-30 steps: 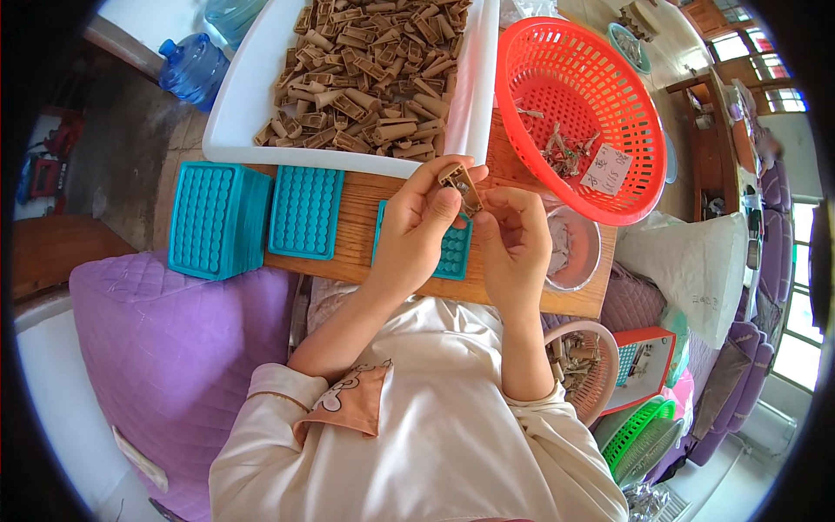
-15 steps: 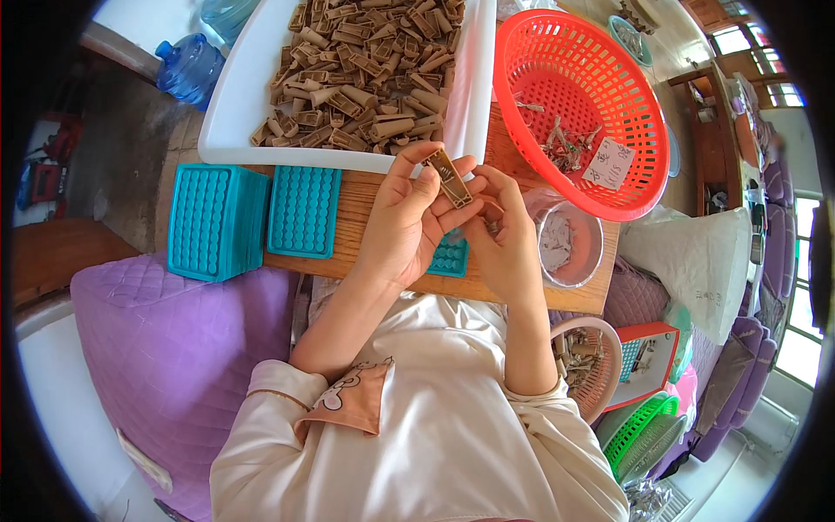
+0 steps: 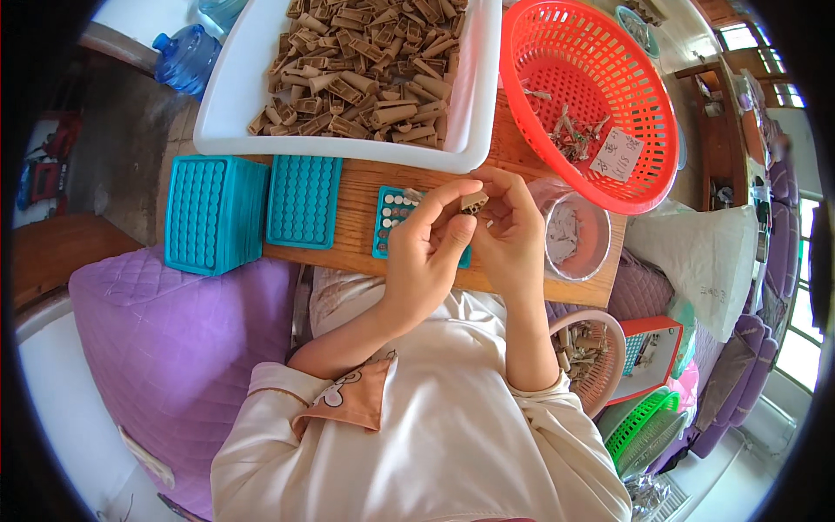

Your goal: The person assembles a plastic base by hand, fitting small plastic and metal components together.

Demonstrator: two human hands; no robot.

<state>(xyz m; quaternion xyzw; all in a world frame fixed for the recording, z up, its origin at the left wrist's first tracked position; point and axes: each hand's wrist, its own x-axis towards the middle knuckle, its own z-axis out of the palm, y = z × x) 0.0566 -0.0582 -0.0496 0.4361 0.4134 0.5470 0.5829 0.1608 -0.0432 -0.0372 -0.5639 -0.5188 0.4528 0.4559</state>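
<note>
A tan-brown plastic shell (image 3: 474,204) is pinched between the thumb and index finger of my left hand (image 3: 426,257), an end with small openings facing up. Close against its right side is my right hand (image 3: 515,235), its fingers curled together and a small white bit (image 3: 490,224) showing by the thumb. What else those fingers hold is hidden. Under my hands lies a teal tray (image 3: 380,239) with rows of round pockets, several of them filled with white or dark round pieces. A small pale piece (image 3: 414,196) rests at its far edge.
Beyond the wooden table (image 3: 348,183) stands a white bin (image 3: 226,130) heaped with brown shells. Teal trays (image 3: 213,213) are stacked left, beside another tray (image 3: 303,202). A red basket (image 3: 657,139) and a round tub of white pieces (image 3: 600,248) stand right.
The brown shell has turned from showing its long inner side to showing its end. My hands have drawn closer together around it, and more of the teal tray beneath shows.
</note>
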